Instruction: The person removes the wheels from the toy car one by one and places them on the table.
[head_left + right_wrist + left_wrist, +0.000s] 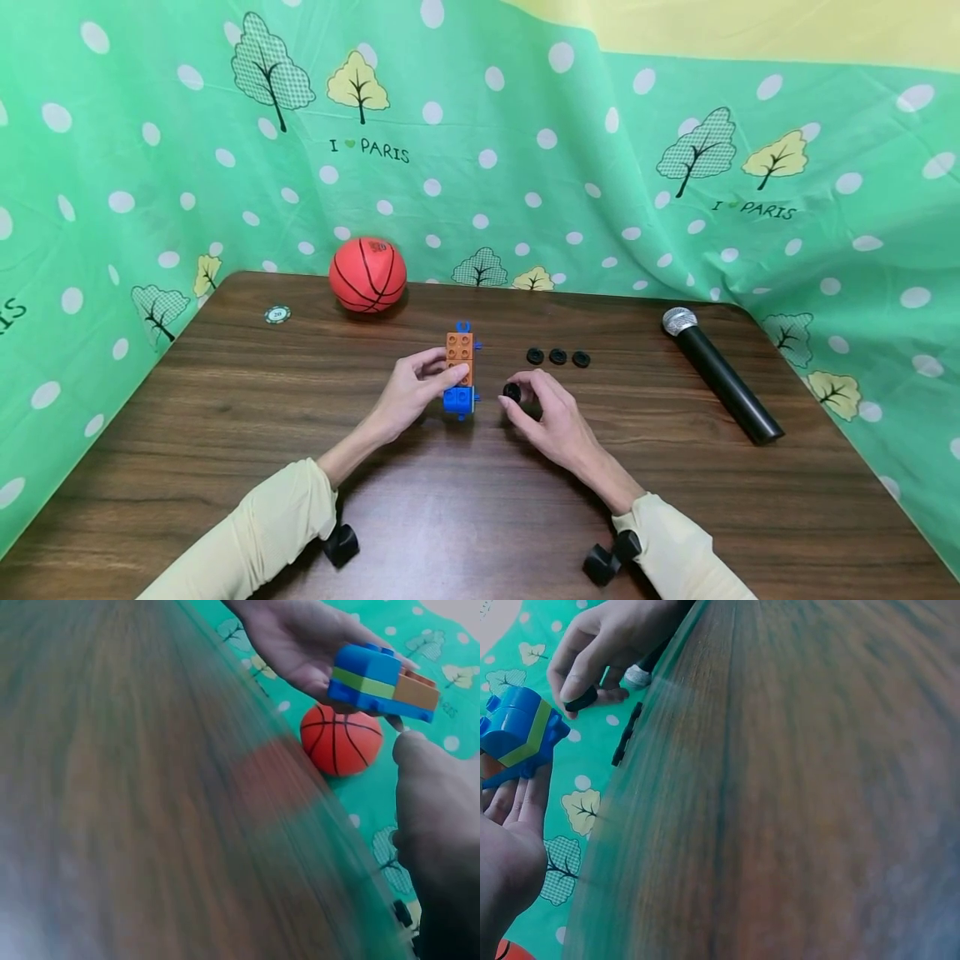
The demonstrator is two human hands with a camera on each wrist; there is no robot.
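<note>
My left hand (408,392) grips a toy vehicle body built of bricks (460,347), orange at the far end and blue at the near end. A yellow-green layer runs between its blue parts in both wrist views, and small blue axle stubs stick out at its side. Just to the right, my right hand (553,421) pinches a small black toy wheel (512,392) between thumb and fingers, apart from the vehicle body. Beyond that hand, three more black wheels (558,357) lie in a row on the table.
A red basketball (367,275) stands at the back of the wooden table (225,400), with a poker chip (277,314) to its left. On the right lies a black microphone (720,375) with a silver head. A green patterned cloth (480,100) hangs behind the table.
</note>
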